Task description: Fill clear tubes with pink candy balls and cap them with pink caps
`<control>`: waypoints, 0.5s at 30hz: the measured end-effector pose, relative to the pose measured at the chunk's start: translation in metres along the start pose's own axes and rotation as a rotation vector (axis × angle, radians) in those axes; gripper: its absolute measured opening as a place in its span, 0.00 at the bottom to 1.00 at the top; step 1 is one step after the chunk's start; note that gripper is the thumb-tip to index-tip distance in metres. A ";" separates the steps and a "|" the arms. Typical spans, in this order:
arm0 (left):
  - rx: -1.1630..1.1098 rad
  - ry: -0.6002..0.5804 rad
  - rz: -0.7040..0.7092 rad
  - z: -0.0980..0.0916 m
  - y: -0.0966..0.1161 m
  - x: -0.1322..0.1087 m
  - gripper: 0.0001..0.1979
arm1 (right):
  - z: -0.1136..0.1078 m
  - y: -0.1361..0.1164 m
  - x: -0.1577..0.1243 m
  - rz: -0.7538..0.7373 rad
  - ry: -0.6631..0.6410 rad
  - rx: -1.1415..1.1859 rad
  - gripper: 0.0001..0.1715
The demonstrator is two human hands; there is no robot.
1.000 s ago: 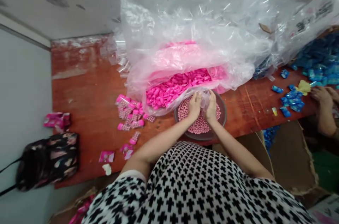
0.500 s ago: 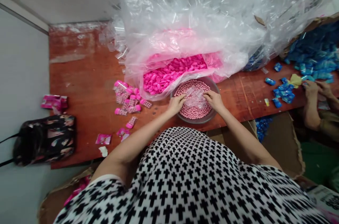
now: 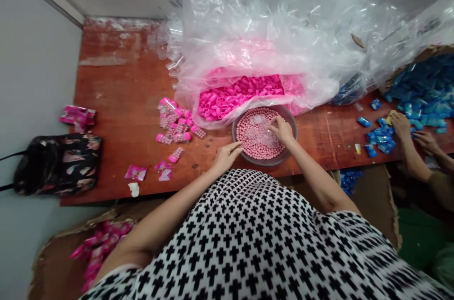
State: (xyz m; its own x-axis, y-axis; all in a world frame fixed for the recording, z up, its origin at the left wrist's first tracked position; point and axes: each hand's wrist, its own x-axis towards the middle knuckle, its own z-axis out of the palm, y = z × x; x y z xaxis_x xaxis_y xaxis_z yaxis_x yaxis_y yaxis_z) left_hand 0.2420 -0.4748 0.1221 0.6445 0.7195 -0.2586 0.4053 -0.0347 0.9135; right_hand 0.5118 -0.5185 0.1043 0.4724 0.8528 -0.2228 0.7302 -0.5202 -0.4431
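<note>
A grey bowl point(image 3: 295, 123) of pink beads point(image 3: 260, 151) is in front of me at the table's near edge. Clear plastic pieces point(image 3: 264, 132) lie on the beads; some look like small tubes. Over the bowl's right half, my right hand point(image 3: 283, 131) has its fingertips pinched beside these pieces; what is between them is too small to make out. At the bowl's left rim is my left hand point(image 3: 227, 156), its thumb and fingers stretched out slightly apart, with nothing visible in them. Bead-filled clear tubes with pink caps point(image 3: 173, 123) lie left of the bowl.
Behind the bowl, a large clear bag point(image 3: 244, 61) holds pink plastic caps point(image 3: 241, 92). Pink packets point(image 3: 135, 172) and a black flowered bag point(image 3: 67, 163) are leftward. At right, a co-worker's hands point(image 3: 400, 125) are near blue packets point(image 3: 381, 137). Below left, an open carton point(image 3: 53, 252) holds pink packets.
My left hand has moved from the clear pieces down and left to the bowl's rim. My right hand stays over the bowl. The view has shifted slightly, and the co-worker's hand has moved left.
</note>
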 end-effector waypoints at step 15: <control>0.128 -0.103 -0.054 0.103 0.017 0.083 0.24 | 0.024 -0.031 0.021 -0.297 -0.128 0.354 0.19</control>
State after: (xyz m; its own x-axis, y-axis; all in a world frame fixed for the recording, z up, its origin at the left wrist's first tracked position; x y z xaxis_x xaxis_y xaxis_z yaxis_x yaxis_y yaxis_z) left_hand 0.3694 -0.4865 0.0842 0.6797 0.6482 -0.3433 0.5165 -0.0906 0.8515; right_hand 0.4873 -0.4837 0.0929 0.1880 0.9725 -0.1376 0.6003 -0.2246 -0.7676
